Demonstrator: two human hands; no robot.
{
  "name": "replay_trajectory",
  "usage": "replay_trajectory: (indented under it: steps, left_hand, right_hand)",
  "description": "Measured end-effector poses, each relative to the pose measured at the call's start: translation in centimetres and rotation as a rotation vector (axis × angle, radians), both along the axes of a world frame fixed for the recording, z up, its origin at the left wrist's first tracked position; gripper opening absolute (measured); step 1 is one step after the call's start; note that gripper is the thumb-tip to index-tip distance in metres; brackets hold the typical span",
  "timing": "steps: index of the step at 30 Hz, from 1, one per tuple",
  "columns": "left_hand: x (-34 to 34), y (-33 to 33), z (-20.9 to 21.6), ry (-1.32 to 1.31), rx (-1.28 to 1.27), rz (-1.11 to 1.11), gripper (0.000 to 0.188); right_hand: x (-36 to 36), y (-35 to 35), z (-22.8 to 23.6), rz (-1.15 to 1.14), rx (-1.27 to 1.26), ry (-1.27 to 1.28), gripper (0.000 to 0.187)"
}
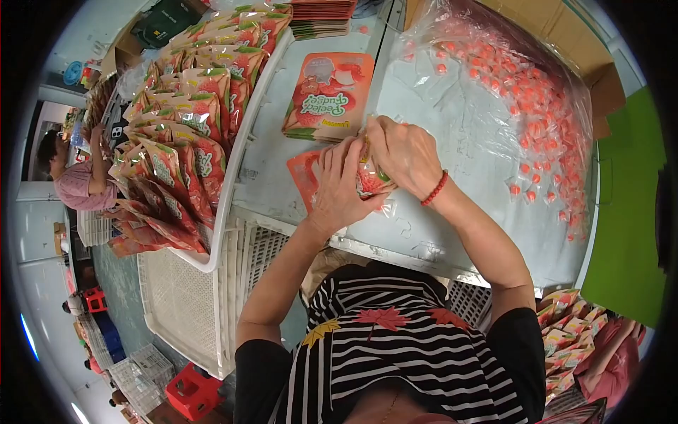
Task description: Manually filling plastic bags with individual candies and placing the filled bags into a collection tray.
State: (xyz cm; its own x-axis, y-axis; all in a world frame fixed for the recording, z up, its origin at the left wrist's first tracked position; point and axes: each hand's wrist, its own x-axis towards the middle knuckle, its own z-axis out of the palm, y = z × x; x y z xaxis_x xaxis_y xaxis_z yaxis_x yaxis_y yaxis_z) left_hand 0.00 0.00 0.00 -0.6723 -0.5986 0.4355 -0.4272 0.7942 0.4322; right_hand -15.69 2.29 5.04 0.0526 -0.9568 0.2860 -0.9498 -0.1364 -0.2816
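Both hands are at one red candy pouch (369, 177) over the near part of the table. My left hand (337, 185) grips its left side, the thumb along the near edge. At its top, my right hand (406, 157) has its fingers closed, with a red bead bracelet on the wrist; anything in those fingertips is hidden. Under and beside my left hand lies another flat pouch (302, 177), partly covered. Just beyond my hands is a stack of flat red pouches (332, 92).
To the right, many wrapped red candies (526, 120) spill from a clear plastic bag (487, 35) by a cardboard box (600, 71). On the left, a white tray (240, 152) holds filled pouches (187, 99). A person (81, 180) stands beyond it.
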Motion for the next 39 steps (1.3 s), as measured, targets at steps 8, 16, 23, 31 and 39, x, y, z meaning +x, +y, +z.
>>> replay_trajectory:
  steps: [8,16,23,31,39]
  left_hand:
    - [-1.8,-0.4,1.3,0.156,0.274,0.040,0.103]
    - [-3.3,-1.5,1.1,0.458,0.516,0.058,0.113]
    - [-4.0,-1.7,1.6,0.411,0.562,0.010,0.113]
    - [-3.7,-1.3,0.8,0.366,0.469,0.034,0.112]
    - [-3.5,-1.4,1.4,0.340,0.520,-0.066,0.107]
  right_hand:
    - [-0.6,-3.3,1.4,-0.022,-0.021,-0.047,0.034]
    - [-1.4,-5.7,4.5,0.089,0.144,-0.156,0.058]
    - [-1.0,-7.1,4.6,-0.198,0.077,-0.225,0.061]
    - [-1.4,-6.7,4.8,0.016,0.295,-0.193,0.056]
    - [-3.0,-6.9,3.0,-0.189,-0.164,-0.573,0.046]
